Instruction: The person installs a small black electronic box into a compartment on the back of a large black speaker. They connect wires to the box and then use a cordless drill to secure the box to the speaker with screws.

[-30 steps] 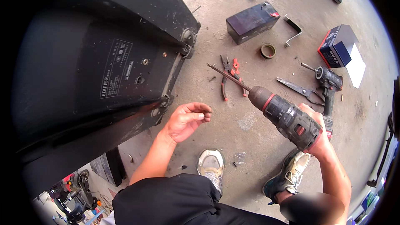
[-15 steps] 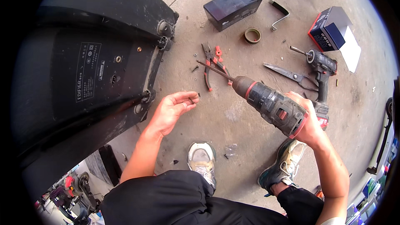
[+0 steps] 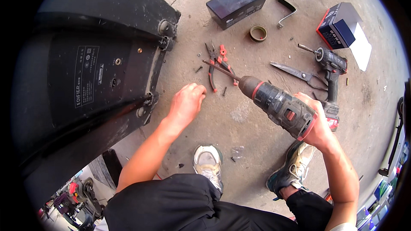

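Observation:
My right hand (image 3: 316, 124) grips the handle of a dark cordless drill (image 3: 282, 110) with a red ring, its long bit (image 3: 220, 69) pointing up and left over the pliers. My left hand (image 3: 187, 102) hovers over the floor beside the black speaker-like cabinet (image 3: 64, 75), back of the hand up and fingers curled; no object shows in it, though its fingertips are hidden. Just to its right a small dark screw (image 3: 224, 91) lies below the red-handled pliers (image 3: 212, 68). Another screw (image 3: 199, 68) lies left of the pliers.
A dark battery (image 3: 237, 5), a tape roll (image 3: 258, 33) and a bent metal handle (image 3: 286, 10) lie at the far side. Scissors (image 3: 299, 76), a second power tool (image 3: 330, 68) and an open box (image 3: 336, 28) are at the right. My shoes (image 3: 207, 164) stand in front.
My left hand has turned from palm up with a small screw in the fingers to back up. A screw now lies on the floor by the pliers. The drill has barely moved.

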{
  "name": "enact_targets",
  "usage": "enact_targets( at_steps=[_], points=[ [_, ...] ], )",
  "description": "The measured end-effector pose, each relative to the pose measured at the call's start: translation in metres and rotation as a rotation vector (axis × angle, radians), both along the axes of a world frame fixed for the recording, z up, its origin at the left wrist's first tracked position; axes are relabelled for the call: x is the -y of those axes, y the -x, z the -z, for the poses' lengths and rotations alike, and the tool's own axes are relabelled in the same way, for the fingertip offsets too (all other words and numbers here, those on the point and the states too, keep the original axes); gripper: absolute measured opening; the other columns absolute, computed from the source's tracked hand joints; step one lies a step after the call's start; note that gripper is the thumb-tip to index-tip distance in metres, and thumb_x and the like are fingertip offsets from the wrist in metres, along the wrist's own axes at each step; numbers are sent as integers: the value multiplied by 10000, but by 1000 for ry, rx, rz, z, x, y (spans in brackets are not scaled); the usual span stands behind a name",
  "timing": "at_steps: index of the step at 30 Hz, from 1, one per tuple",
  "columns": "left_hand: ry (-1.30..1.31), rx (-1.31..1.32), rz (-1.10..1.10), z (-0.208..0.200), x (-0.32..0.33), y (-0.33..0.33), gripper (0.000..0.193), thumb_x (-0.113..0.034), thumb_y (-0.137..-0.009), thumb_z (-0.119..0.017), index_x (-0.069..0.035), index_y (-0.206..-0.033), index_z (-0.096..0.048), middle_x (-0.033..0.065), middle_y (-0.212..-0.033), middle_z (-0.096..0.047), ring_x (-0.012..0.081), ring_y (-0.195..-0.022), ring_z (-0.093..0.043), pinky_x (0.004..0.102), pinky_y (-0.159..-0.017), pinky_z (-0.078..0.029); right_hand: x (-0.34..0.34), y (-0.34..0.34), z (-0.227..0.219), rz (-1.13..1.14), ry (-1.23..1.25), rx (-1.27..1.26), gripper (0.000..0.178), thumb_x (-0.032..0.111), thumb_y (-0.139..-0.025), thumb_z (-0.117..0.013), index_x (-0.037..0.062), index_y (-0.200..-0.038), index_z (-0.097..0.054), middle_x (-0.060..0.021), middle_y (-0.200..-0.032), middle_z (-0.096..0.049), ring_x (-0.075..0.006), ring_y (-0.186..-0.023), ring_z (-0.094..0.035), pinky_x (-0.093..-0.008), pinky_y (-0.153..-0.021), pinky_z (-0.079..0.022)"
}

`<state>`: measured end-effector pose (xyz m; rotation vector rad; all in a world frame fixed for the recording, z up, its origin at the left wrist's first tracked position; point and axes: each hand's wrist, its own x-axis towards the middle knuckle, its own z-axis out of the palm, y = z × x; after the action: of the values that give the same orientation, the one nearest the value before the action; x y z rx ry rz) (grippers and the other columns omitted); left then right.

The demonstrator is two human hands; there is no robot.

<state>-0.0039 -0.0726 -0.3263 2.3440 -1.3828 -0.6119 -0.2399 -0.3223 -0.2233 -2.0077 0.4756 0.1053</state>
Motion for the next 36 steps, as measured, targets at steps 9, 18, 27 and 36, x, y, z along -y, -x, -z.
enact_targets(
  at_steps=[9, 18, 27, 36],
  points=[
    [109, -945, -540, -20, -11, -22, 88, -17, -878, -653, -34, -938, -590, 63, -858, -663, 127, -715, -620, 286, -617, -508, 3, -7, -8, 46, -192, -57, 409, 46, -647, -770, -6, -1036, -655, -148, -965, -680, -279, -865, -649, -342, -833, -506],
    [804, -1632, -876, -52, -21, -26, 179, -79, -978, -577, -42, -1140, -642, 94, -1057, -688, 167, -894, -677, 261, -781, -570, -3, -2, -7, -96, -158, -77, 339, 147, -717, -822, 74, -1017, -681, -70, -918, -694, -229, -822, -666, -355, -779, -533],
    [730, -1523, -811, -62, -11, -31, 152, -70, -970, -585, -48, -1106, -650, 106, -1055, -691, 178, -914, -676, 259, -792, -573, 3, 1, -8, -111, -74, -72, 286, 174, -725, -822, 100, -973, -699, -58, -924, -696, -229, -837, -663, -366, -767, -520],
    [715, -1636, -765, -73, 0, -39, 140, -80, -952, -622, -36, -1082, -647, 106, -1016, -692, 172, -865, -669, 238, -732, -565, 22, 2, -8, -111, -172, -62, 320, 150, -629, -787, 47, -913, -681, -101, -856, -666, -276, -785, -620, -359, -757, -503]
  ],
)
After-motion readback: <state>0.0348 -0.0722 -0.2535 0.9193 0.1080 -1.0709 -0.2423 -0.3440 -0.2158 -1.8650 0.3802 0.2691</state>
